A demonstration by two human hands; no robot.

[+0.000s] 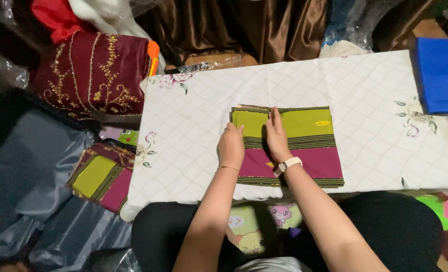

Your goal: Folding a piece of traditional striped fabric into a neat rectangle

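Item one: folded cloth (304,143), green at the far half, magenta at the near half, with dark striped bands between and along the near edge. I see it lying flat near the middle of the counter (365,80), which is covered by a white sheet with a pale diamond pattern and small flower prints.

Item two: my left hand (230,146). It rests on the cloth's left edge, grip curled loosely over the fold, fingers bent down onto the fabric; I cannot tell whether it pinches the layers.

Item three: my right hand (277,138), a pale watch on the wrist. Grip spread flat, fingers straight and pressed on the green part, just beside the left hand.

Item four: second folded cloth (100,176) of the same green and magenta, lying lower at the left, off the counter.

Item five: maroon fabric with gold embroidery (93,73), far left. Blue cloth (440,75) at the far right edge. Brown drapery (264,27) behind.
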